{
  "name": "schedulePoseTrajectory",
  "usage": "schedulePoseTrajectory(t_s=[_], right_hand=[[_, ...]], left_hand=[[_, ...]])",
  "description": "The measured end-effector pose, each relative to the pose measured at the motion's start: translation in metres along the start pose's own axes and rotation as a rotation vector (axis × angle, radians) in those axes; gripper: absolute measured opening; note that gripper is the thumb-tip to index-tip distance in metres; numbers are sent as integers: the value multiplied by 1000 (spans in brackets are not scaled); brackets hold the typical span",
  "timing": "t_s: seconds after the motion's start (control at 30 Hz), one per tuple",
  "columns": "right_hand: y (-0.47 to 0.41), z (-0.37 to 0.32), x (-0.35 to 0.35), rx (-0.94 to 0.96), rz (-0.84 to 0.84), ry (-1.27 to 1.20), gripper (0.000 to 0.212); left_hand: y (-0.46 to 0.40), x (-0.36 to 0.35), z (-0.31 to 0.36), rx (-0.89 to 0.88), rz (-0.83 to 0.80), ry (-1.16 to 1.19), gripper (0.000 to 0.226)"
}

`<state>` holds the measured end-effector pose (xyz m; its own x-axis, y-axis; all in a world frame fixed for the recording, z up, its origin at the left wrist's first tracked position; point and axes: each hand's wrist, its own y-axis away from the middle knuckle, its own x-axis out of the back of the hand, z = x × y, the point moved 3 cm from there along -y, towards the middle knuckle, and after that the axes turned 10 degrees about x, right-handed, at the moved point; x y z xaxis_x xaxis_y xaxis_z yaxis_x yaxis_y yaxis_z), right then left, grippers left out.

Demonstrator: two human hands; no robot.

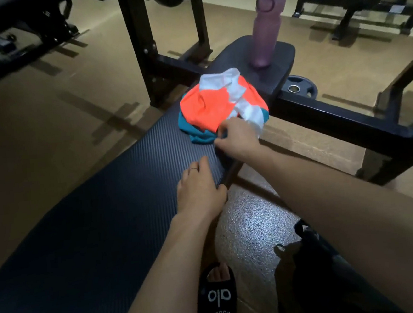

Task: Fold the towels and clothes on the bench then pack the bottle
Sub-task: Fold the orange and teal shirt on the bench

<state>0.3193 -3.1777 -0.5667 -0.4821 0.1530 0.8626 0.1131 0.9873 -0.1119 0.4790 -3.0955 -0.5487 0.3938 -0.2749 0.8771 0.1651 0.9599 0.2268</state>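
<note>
The right hand (236,138) reaches out to the near edge of the crumpled pile of clothes (221,105) on the bench (105,215), its fingers curled down at the teal cloth at the bottom of the heap; they look to be pinching the hem there, though the fingertips are blurred and partly tucked under the knuckles, so I cannot tell for sure that cloth is between them. Just beyond those fingers the orange garment lies bunched on top, with white pieces draped over it and hanging off the far side, which suggests nothing here has been folded yet and the hand is picking out a first piece to draw toward the open padding. The left hand (199,189) lies flat on the bench edge nearer the body, fingers straight and lightly spread, a ring on one of them; it grips nothing and seems placed to steady the person and to keep the stretch of pad between the two hands free as a folding surface. Well past the right fingertips, beyond the pile, the pink bottle (267,26) stands upright on the far seat pad, apart from the clothes, likely left for last. A dark bag (314,259) sits on the floor below the right forearm, a likely place for packing.
</note>
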Motion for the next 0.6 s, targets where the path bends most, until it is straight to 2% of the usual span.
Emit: schedulePoseTrajectory(t_s=[0.1,0.23,0.3,0.4,0.47,0.6], right_hand=[[37,-22,-7,0,-115,-163,23],[96,-52,-10,86,-189,-362,26],[125,-65,-10,126,-216,-392,27],[160,-89,-6,192,-256,-467,25],[177,-106,-4,235,-303,-488,25],[199,-128,-2,249,-313,-510,29]], left_hand=[[2,7,-7,99,-16,387,75],[25,22,-18,456,-105,1074,83],[42,25,-31,544,-150,1282,77],[75,31,-59,558,-108,1108,70],[91,32,-76,574,-106,1080,69],[116,52,-100,577,50,1063,16]])
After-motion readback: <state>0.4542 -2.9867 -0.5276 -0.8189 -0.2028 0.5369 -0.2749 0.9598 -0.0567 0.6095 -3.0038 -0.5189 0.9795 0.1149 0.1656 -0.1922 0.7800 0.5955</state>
